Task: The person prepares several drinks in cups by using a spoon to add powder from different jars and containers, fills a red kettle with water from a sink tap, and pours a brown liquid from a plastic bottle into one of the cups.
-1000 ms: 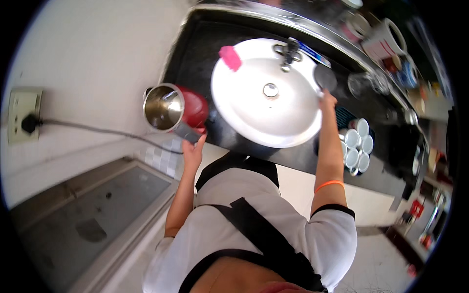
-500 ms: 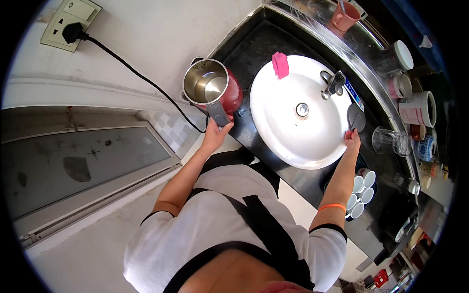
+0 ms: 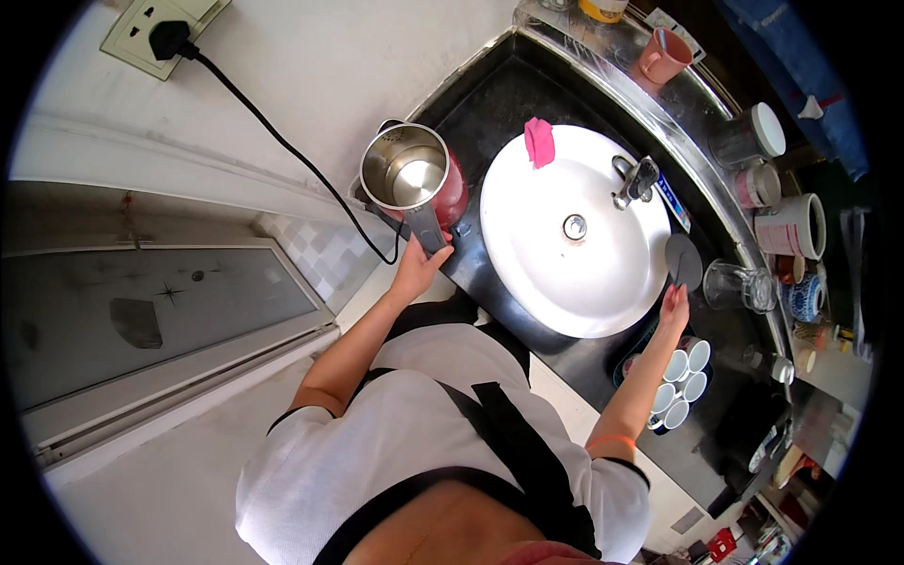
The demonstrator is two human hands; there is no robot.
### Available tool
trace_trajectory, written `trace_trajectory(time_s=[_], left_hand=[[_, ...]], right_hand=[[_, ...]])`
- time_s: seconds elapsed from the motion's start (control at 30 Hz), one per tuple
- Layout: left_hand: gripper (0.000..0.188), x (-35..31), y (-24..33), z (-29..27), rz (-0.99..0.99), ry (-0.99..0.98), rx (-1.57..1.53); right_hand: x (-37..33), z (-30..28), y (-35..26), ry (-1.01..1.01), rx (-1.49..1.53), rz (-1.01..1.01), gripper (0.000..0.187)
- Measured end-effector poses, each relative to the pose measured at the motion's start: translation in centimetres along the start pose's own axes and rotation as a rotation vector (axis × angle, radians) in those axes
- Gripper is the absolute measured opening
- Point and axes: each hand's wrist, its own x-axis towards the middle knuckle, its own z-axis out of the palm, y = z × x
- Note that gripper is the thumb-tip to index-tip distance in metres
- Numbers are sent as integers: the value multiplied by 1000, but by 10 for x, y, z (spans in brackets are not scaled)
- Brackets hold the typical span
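My left hand is closed round the grey handle of a red electric kettle, which stands upright and uncovered on the dark counter. Its steel inside shows. At the sink's right edge, my right hand pinches a round dark-grey lid by its near side. The white oval sink lies between my two hands, with a pink cloth draped over its far-left rim. A chrome faucet stands at its far-right side.
A black cord runs from a wall plug toward the kettle. A blue-and-white tube lies behind the faucet. Right of the lid stands a glass jug. Several white cups sit in a tray beside my right forearm. A pink mug stands on the back ledge.
My right hand and the lid have come a little nearer to me along the sink's right edge. My left hand still holds the kettle handle. The whole view has shifted slightly.
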Motion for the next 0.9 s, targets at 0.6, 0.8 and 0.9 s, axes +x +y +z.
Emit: trace_trajectory(time_s=[0.6,0.8,0.9], left_hand=[[27,11,-88,-16,-635,183,-377],[18,13,-92,-8,-685,192,-488],[16,18,-85,-2,-714,177,-491]], right_hand=[[-303,358,123,-1127,-536,399,27],[-304,365,142,-1086,-842,127,27],[-307,359,143,-1067,-907,-14,28]])
